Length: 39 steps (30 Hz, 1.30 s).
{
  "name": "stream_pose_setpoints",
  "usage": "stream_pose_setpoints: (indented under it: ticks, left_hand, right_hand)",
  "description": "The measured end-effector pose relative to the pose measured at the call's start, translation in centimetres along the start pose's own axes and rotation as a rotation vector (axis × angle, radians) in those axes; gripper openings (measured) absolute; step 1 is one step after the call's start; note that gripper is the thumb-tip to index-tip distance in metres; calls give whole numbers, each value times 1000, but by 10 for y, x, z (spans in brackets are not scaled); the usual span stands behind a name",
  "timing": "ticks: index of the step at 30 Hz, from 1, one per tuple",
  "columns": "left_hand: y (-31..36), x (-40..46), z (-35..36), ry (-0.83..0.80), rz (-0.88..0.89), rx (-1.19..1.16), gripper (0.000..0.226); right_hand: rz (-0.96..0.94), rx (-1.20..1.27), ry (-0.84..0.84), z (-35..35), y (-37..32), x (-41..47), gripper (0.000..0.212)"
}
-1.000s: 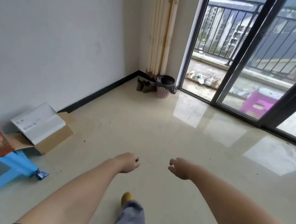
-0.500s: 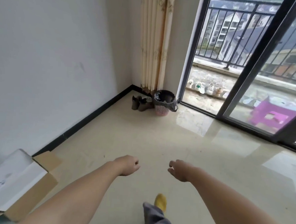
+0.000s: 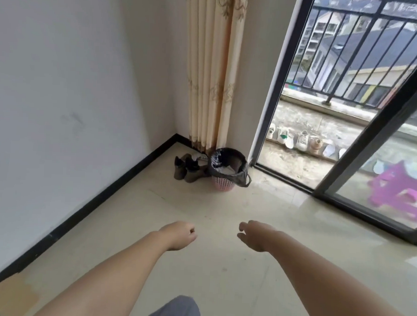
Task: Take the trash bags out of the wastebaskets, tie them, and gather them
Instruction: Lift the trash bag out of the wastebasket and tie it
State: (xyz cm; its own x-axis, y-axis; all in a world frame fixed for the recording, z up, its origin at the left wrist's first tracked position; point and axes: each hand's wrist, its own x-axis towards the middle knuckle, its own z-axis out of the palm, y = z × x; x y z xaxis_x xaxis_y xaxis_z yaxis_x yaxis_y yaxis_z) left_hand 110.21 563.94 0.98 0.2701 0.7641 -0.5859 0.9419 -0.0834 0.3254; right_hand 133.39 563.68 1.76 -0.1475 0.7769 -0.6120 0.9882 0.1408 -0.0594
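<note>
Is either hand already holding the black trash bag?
No. The left hand and right hand hold nothing, while the black trash bag lines the pink wastebasket in the corner.

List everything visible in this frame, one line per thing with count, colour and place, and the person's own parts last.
wastebasket: one, pink, floor corner by the curtain.
trash bag: one, black, lining the wastebasket, folded over its rim, some trash inside.
boots: apparently a pair, dark, on the floor left of the wastebasket.
curtain: one, cream with pattern, gathered in the corner.
sliding door: dark frame, right, open to the balcony.
shoes: a row, mostly white, on the balcony floor.
stool: one, purple, behind the glass.
cardboard: brown, bottom-left corner.
left hand: loosely curled, holding nothing.
right hand: relaxed, holding nothing.
</note>
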Motion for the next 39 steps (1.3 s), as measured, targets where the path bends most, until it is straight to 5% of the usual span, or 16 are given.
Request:
stream_pose_setpoints:
  ticks: [14, 21, 25, 30, 36, 39]
  left_hand:
    - [-8, 319, -157, -166, 97, 61, 36]
    - [-8, 464, -153, -207, 25, -57, 33]
    - [-18, 558, -100, -135, -32, -233, 21]
    - [-40, 680, -21, 21, -146, -459, 30]
    - [-68, 804, 34, 172, -323, -1142, 43]
    - [-83, 839, 50, 205, -291, -1317, 28]
  right_hand:
    - [200, 304, -35, -109, 95, 270, 43]
    - [182, 403, -88, -99, 138, 407, 41]
    - [203, 523, -85, -46, 163, 504, 40]
    - [337, 1011, -70, 33, 187, 626, 44]
    - [380, 1668, 86, 92, 213, 743, 60]
    - [326, 1851, 39, 111, 219, 779, 63]
